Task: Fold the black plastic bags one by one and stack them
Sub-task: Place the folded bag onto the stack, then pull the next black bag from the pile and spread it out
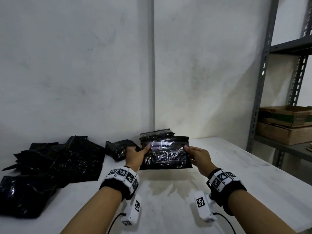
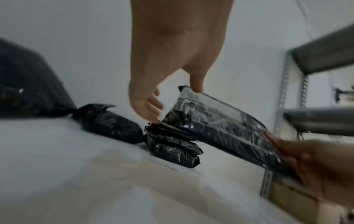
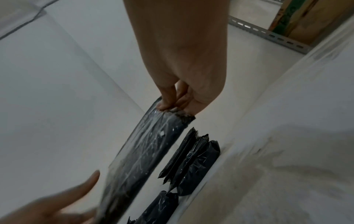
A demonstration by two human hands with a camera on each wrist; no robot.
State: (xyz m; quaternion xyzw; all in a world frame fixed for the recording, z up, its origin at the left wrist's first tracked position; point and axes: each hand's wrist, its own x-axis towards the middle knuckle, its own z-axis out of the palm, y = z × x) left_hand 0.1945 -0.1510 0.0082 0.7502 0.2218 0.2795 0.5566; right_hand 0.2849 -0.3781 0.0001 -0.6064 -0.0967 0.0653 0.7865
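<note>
Both hands' grip, left hand (image 1: pixel 135 155) and right hand (image 1: pixel 198 157), pinches a folded bag (image 1: pixel 166 154) above the small stack (image 1: pixel 156 135); many unfolded bags (image 1: pixel 50 168) remain.

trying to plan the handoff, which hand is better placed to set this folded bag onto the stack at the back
Right, probably. Both hands pinch the folded bag, but the right hand sits directly in front of the stack by the wall, while the left hand lies nearer the separate bundle and the unfolded pile.
</note>
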